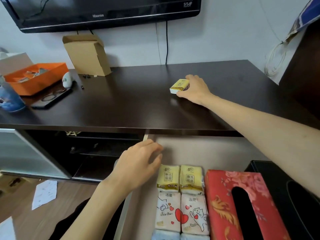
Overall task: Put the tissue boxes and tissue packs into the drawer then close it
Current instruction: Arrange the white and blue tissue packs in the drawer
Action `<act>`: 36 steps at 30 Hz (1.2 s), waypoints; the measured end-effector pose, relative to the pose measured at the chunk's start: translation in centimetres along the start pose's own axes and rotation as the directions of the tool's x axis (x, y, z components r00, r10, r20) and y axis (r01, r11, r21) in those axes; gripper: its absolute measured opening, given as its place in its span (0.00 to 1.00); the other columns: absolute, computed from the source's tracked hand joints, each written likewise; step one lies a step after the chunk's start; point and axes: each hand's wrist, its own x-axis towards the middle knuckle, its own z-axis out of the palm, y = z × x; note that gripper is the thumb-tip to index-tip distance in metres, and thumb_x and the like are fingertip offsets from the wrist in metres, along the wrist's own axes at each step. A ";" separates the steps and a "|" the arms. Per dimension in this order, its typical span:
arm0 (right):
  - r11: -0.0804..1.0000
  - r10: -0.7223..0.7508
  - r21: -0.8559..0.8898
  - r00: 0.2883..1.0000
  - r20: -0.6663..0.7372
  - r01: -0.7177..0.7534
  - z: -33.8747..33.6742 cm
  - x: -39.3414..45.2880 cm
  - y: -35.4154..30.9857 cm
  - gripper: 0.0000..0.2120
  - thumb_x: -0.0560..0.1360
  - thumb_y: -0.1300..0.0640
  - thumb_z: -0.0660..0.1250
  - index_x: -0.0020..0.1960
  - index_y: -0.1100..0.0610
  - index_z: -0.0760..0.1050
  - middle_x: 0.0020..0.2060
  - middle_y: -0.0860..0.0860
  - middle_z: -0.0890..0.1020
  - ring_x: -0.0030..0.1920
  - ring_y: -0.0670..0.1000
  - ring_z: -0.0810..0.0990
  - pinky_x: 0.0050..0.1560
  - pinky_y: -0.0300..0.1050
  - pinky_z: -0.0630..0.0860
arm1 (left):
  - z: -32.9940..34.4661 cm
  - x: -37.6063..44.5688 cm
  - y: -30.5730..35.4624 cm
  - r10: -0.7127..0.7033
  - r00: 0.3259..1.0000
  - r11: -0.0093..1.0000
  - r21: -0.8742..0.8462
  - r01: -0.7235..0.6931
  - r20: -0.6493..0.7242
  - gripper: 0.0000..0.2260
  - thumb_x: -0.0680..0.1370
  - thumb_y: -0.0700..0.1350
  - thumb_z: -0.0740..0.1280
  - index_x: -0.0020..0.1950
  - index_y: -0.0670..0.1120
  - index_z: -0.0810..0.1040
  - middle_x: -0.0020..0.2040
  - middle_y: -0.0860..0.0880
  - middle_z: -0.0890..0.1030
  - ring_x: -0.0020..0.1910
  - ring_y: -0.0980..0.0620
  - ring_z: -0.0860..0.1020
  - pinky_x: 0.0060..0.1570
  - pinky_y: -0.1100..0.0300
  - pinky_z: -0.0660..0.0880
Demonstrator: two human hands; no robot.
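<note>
A small yellow tissue pack point(179, 86) lies on the dark tabletop point(138, 101), and my right hand point(194, 89) grips it from the right side. Below, the drawer point(199, 148) stands open. Inside it lie two yellow packs point(180, 177), two white packs with hearts point(181, 212), two pale blue packs at the bottom edge point(180, 237), a red floral tissue box point(242, 205) and a black tissue box point(285, 196). My left hand point(140, 163) hovers over the drawer's left side, fingers loosely curled, holding nothing.
A cardboard box point(86, 54) and an orange tray point(36, 77) stand at the back left of the table, with a phone point(52, 99), glasses and a blue can point(10, 99) nearby. A television point(103, 11) hangs above. Papers point(45, 193) lie on the wooden floor.
</note>
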 end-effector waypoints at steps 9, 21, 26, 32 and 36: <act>0.952 -0.256 0.236 0.927 0.273 0.194 -5.0 -19.8 -1.6 0.32 0.62 0.43 0.78 0.64 0.47 0.75 0.57 0.40 0.82 0.57 0.38 0.82 0.59 0.38 0.80 | 1.1 -0.7 1.4 0.034 0.979 0.990 0.125 -0.060 0.199 0.10 0.79 0.52 0.62 0.56 0.55 0.80 0.51 0.55 0.82 0.54 0.50 0.79 0.49 0.54 0.76; 0.992 -0.029 -0.091 0.854 0.519 0.089 -2.2 -25.2 -0.2 0.33 0.63 0.48 0.81 0.65 0.49 0.72 0.56 0.46 0.81 0.54 0.48 0.81 0.57 0.55 0.79 | 2.8 -1.2 0.9 0.067 0.953 0.985 0.132 -0.111 0.296 0.19 0.76 0.50 0.70 0.66 0.49 0.76 0.59 0.48 0.76 0.58 0.44 0.77 0.57 0.49 0.75; 0.998 -0.017 -0.045 0.841 0.541 0.049 -1.6 -24.8 0.4 0.42 0.64 0.37 0.79 0.72 0.49 0.69 0.63 0.43 0.78 0.60 0.45 0.79 0.64 0.49 0.76 | 3.2 -1.0 0.8 0.082 0.960 0.991 0.082 -0.108 0.269 0.18 0.76 0.51 0.71 0.65 0.48 0.77 0.57 0.48 0.76 0.55 0.46 0.77 0.55 0.51 0.76; 0.993 -0.019 -0.091 0.857 0.515 0.077 -1.5 -25.2 0.1 0.29 0.69 0.36 0.75 0.66 0.47 0.76 0.57 0.43 0.83 0.56 0.48 0.81 0.61 0.56 0.78 | 3.7 -0.6 1.2 0.088 0.960 0.992 0.066 -0.109 0.267 0.20 0.76 0.51 0.71 0.67 0.49 0.76 0.59 0.48 0.76 0.58 0.46 0.76 0.53 0.55 0.71; 0.979 -0.025 -0.168 0.877 0.479 0.119 -1.5 -25.6 -0.1 0.32 0.70 0.32 0.72 0.69 0.47 0.74 0.62 0.44 0.81 0.60 0.49 0.79 0.63 0.54 0.77 | 3.5 -0.7 1.4 0.066 0.960 0.993 0.079 -0.091 0.270 0.21 0.76 0.53 0.71 0.68 0.50 0.75 0.59 0.49 0.77 0.57 0.47 0.77 0.54 0.54 0.75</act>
